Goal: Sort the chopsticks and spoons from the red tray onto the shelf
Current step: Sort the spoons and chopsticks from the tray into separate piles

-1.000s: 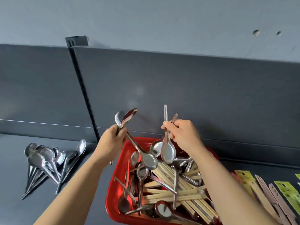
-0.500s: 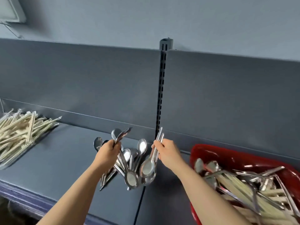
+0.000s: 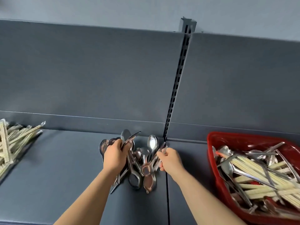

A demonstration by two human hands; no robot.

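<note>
At lower centre of the frame, the left hand (image 3: 115, 157) and right hand (image 3: 170, 160) each grip spoons (image 3: 146, 168) by the handles above the shelf (image 3: 56, 168) pile. Rigid, slick metal: grasp handles firmly.

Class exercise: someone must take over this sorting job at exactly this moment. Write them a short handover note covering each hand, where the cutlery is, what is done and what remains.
Left hand: shut on a few spoons, low over the spoon pile on the shelf.
Right hand: shut on spoons by their handles, bowls hanging at the same pile.
Done: spoons heaped mid-shelf; chopstick pile at the far left.
Left: set down both handfuls, then clear the red tray, which holds many chopsticks and spoons mixed together.
</note>
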